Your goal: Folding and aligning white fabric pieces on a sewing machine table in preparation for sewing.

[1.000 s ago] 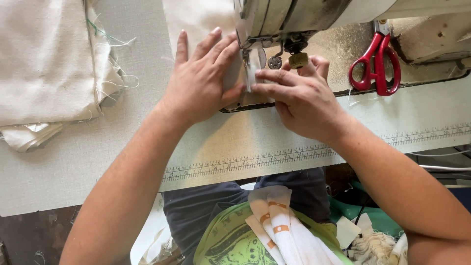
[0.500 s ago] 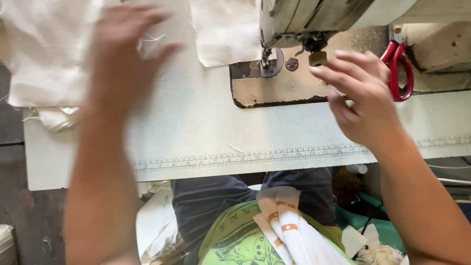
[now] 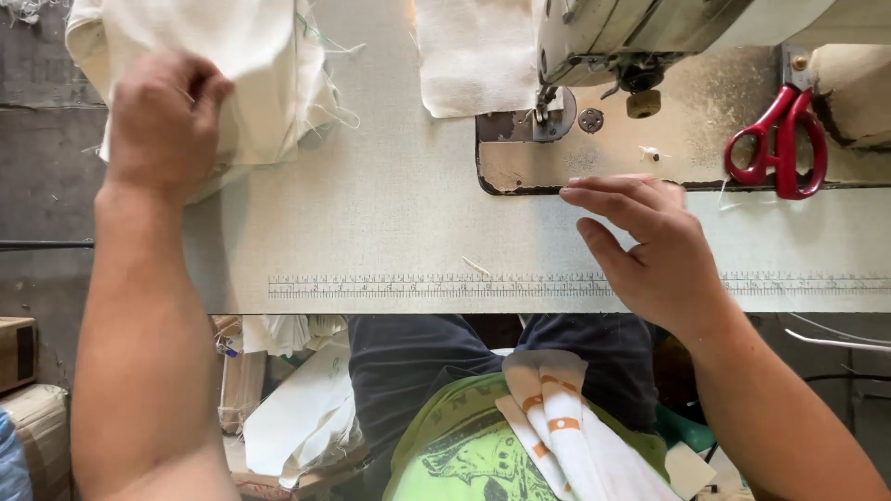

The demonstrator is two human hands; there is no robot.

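Grey woven counter (image 3: 371, 223) | left hand (image 3: 162, 116) grip clenched on stacked cream cloth pieces (image 3: 260, 83) | right hand (image 3: 650, 246) released, flat beside sewing machine (image 3: 631, 37)

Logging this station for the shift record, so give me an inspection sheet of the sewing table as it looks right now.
Surface: grey table with a printed ruler strip.
Job's things: pile of cream fabric; sewn piece behind the sewing machine.
Clutter: red scissors; loose threads.
Grippers: left hand pinching the pile; right hand flat, open.
Cables: thin cables lower right.
Surroundings: cardboard boxes, fabric scraps under the table.
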